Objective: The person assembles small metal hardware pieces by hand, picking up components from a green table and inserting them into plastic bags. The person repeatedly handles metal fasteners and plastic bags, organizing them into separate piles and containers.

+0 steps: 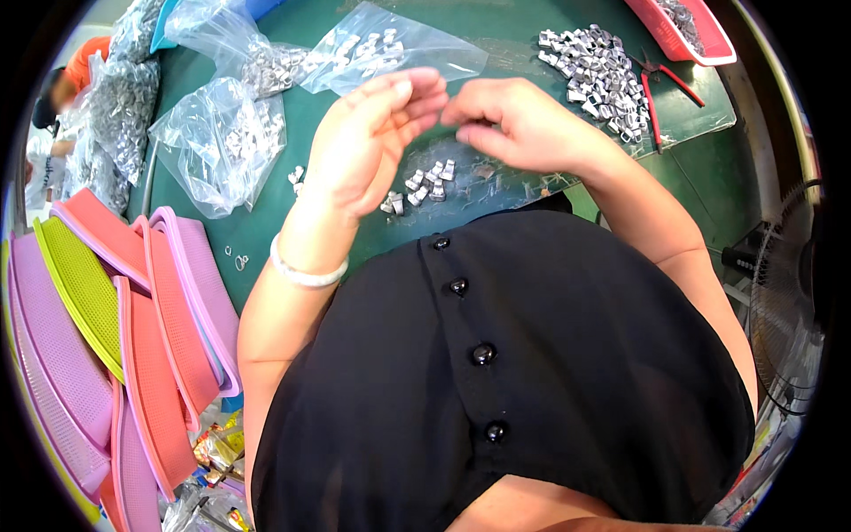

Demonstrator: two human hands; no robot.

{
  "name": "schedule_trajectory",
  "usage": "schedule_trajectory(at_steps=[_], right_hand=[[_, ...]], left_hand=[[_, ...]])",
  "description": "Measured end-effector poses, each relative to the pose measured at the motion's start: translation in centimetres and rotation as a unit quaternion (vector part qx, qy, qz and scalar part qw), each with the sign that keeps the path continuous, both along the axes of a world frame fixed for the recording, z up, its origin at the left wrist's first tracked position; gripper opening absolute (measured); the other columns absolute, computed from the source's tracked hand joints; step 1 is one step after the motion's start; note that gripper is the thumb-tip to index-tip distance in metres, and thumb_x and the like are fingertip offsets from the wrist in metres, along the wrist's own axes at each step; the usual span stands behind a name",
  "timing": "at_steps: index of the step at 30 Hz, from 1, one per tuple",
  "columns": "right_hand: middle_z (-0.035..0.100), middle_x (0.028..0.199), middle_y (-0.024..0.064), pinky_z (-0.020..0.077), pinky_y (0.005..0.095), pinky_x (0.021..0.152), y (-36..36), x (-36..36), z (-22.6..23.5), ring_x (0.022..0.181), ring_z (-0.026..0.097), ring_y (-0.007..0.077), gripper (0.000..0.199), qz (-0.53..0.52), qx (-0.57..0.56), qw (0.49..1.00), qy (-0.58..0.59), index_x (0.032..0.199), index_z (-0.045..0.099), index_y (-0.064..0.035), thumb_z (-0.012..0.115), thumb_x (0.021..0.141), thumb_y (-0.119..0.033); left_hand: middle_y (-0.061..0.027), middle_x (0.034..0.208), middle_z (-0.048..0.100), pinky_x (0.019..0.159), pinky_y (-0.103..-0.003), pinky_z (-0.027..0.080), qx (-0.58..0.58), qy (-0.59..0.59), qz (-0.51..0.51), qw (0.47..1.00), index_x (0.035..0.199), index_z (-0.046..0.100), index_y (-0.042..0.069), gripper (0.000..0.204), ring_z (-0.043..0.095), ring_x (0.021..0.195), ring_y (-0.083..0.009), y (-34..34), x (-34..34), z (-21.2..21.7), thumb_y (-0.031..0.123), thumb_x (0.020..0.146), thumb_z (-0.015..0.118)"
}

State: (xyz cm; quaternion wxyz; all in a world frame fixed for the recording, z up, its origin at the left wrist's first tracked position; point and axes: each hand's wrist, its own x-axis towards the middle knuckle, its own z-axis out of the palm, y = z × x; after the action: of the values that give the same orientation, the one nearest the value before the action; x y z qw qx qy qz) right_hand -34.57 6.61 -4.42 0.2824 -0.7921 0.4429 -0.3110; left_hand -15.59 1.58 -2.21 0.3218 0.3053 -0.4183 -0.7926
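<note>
My left hand (pixel 368 137) is raised over the green table, cupped with its palm partly showing and its fingers loosely curved; I see nothing in it. My right hand (pixel 527 124) meets its fingertips from the right. The right fingers are bent in toward the thumb, and whatever they pinch, if anything, is hidden. Just below the hands lies a small group of silvery metal clips (pixel 430 181). To the upper right spreads a larger heap of similar metal pieces (pixel 603 82). Beyond my left hand, a clear plastic bag (pixel 434 49) lies flat with more pieces at it.
Red-handled pliers (pixel 653 111) lie beside the heap, near a red basket (pixel 722 49) of metal parts. More clear bags (pixel 199 146) with pieces sit at the left. Pink, purple and green plastic baskets (pixel 160 381) are stacked at my left. A fan (pixel 780 301) stands at the right.
</note>
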Motion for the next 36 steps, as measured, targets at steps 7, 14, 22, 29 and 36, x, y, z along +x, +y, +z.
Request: schedule_trajectory(at_steps=[7, 14, 22, 29, 36], right_hand=[[0.054, 0.090, 0.0104, 0.0446, 0.0379, 0.075, 1.1, 1.8, -1.4, 0.088, 0.053, 0.0291, 0.030, 0.062, -0.005, 0.993, 0.105, 0.101, 0.059, -0.0039, 0.065, 0.072, -0.008], [0.053, 0.091, 0.0102, 0.0448, 0.0380, 0.075, 0.7, 2.4, -1.6, 0.086, 0.054, 0.0299, 0.026, 0.072, 0.009, 0.985, 0.158, 0.096, 0.058, -0.0028, 0.065, 0.071, -0.009], [0.052, 0.090, 0.0085, 0.0454, 0.0340, 0.066, 0.4, 1.9, -1.9, 0.079, 0.054, 0.0263, 0.024, 0.032, 0.023, 0.999, 0.018, 0.094, 0.057, -0.0030, 0.063, 0.071, -0.004], [0.052, 0.087, 0.0034, 0.0444, 0.0251, 0.062, 0.6, 2.3, -1.8, 0.075, 0.052, 0.0120, 0.029, 0.010, 0.076, 0.994, -0.078, 0.103, 0.054, -0.0039, 0.063, 0.075, -0.003], [0.053, 0.088, 0.0010, 0.0450, 0.0221, 0.070, 0.3, 2.2, -2.8, 0.077, 0.052, 0.0075, 0.033, 0.014, 0.227, 0.927, -0.299, 0.110, 0.050, -0.0028, 0.061, 0.079, -0.004]], left_hand=[[-0.0100, 0.082, 0.057, 0.066, -0.029, 0.046, -0.439, -0.346, -0.053, 0.828, 0.098, 0.061, 0.000, 0.021, 0.057, 0.074, -0.0205, 2.5, 4.3, -2.7, 0.002, 0.077, 0.059], [-0.0080, 0.083, 0.054, 0.065, -0.027, 0.046, -0.490, -0.372, -0.066, 0.785, 0.100, 0.060, 0.001, 0.024, 0.056, 0.076, -0.0164, 3.1, 4.8, -3.3, 0.000, 0.076, 0.061], [-0.0099, 0.079, 0.057, 0.066, -0.032, 0.046, -0.475, -0.341, -0.037, 0.810, 0.094, 0.061, 0.001, 0.025, 0.057, 0.074, -0.0234, 3.3, 3.6, -3.5, 0.006, 0.071, 0.068], [-0.0073, 0.077, 0.057, 0.060, -0.026, 0.047, -0.408, -0.297, 0.034, 0.863, 0.087, 0.059, 0.000, 0.017, 0.057, 0.066, -0.0151, 3.5, 2.7, -4.3, 0.007, 0.073, 0.068], [-0.0058, 0.076, 0.059, 0.062, -0.024, 0.047, -0.386, -0.283, 0.063, 0.876, 0.082, 0.057, 0.000, 0.011, 0.057, 0.066, -0.0116, 3.4, 2.7, -4.3, 0.004, 0.074, 0.063]])
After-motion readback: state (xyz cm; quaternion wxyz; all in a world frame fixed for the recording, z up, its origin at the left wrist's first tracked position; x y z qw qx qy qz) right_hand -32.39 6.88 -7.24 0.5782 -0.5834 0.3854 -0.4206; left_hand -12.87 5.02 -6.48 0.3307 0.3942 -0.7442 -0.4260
